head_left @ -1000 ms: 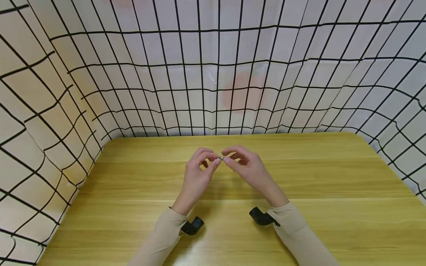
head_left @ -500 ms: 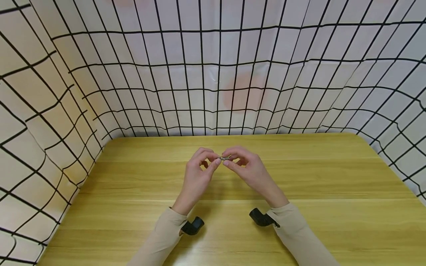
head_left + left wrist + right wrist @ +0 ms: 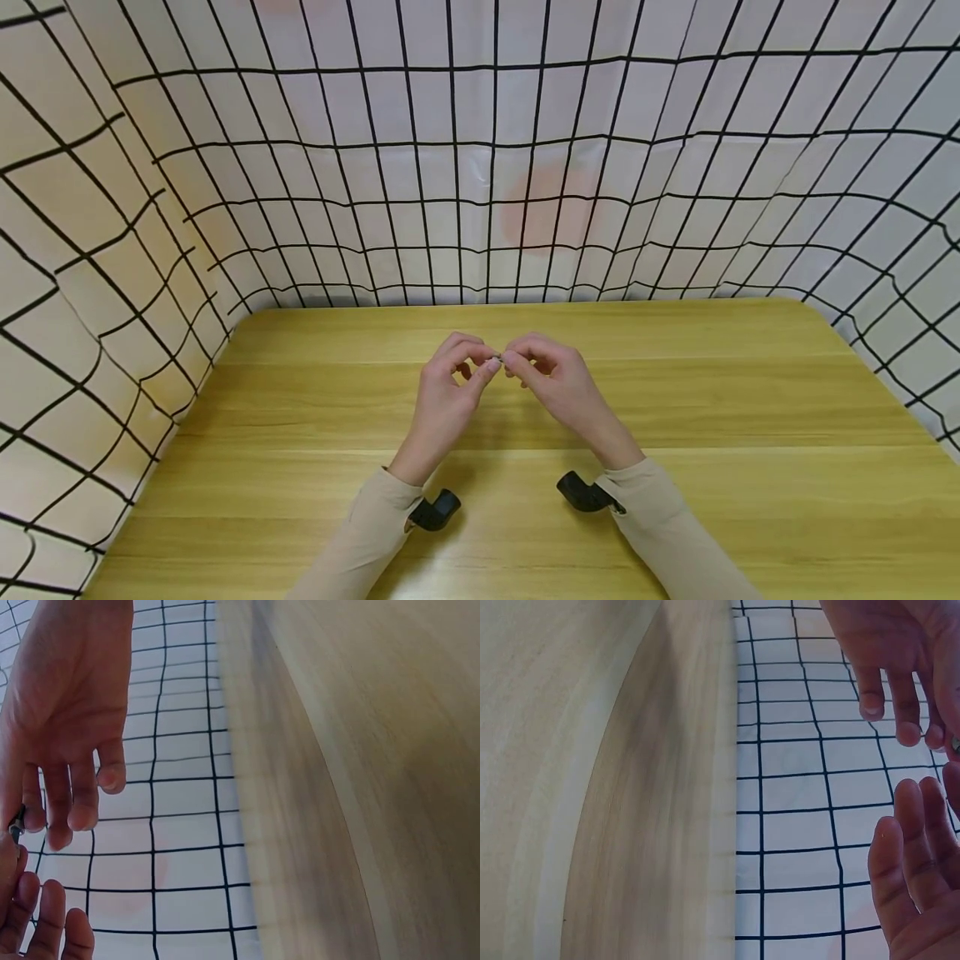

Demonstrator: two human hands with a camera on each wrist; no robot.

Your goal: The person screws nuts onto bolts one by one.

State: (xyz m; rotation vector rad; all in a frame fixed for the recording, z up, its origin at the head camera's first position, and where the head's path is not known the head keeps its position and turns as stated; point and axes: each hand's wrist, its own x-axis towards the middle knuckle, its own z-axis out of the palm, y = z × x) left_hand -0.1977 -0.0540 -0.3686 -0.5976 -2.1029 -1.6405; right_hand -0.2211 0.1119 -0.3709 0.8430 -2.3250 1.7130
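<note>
In the head view, my left hand (image 3: 447, 385) pinches a small slender metal piece (image 3: 497, 358) between thumb and index finger. My right hand (image 3: 557, 379) meets it from the other side, thumb and index fingertip together on the right end of the piece. Little of the metal shows between the fingertips; its exact kind cannot be told. The left wrist view catches a dark and silvery bit of the metal piece (image 3: 16, 825) at its left edge. A glint of the metal piece (image 3: 955, 744) shows at the right wrist view's right edge. The other fingers of both hands are loosely bent.
Beneath the hands lies a wood-grain table (image 3: 300, 417). White sheeting with a black grid net (image 3: 457, 175) rises behind it and on both sides. Black wrist mounts (image 3: 435, 510) stick out from the beige sleeves (image 3: 367, 529).
My right thumb and index finger were spread, leaving more metal showing half a second ago; they now close together over its right end. The right wrist shifted slightly left. The left hand stayed nearly still.
</note>
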